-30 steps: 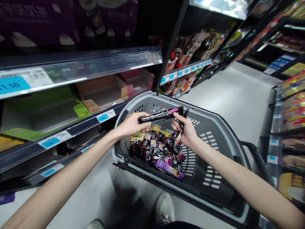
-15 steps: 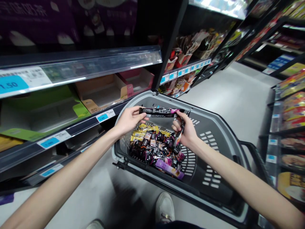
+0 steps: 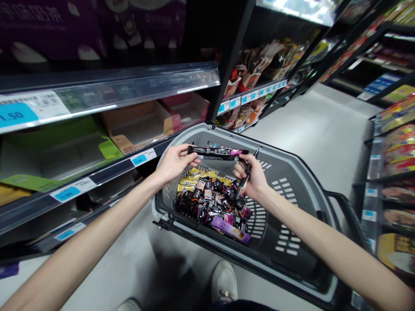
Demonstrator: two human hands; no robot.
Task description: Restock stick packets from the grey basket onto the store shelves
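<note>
My left hand (image 3: 175,163) pinches the left end of a long black and purple snack packet (image 3: 216,152), held level above a grey shopping basket (image 3: 292,168). At the packet's right end is my right hand (image 3: 254,177), closed, and its fingers also grip a second thin dark packet (image 3: 246,175) that points upward. Below both hands lies a heap of small black, purple and yellow wrapped snacks (image 3: 212,201) in the basket's near-left corner.
Store shelves (image 3: 106,129) with cardboard display trays and blue price tags run along the left. More stocked shelves stand at the far back (image 3: 259,73) and on the right (image 3: 395,172). Grey aisle floor (image 3: 324,125) lies beyond the basket. My shoe (image 3: 223,283) shows below.
The long packet has turned from tilted to nearly level and risen slightly. My left hand shifted a little up along its left end. The right hand stayed in place.
</note>
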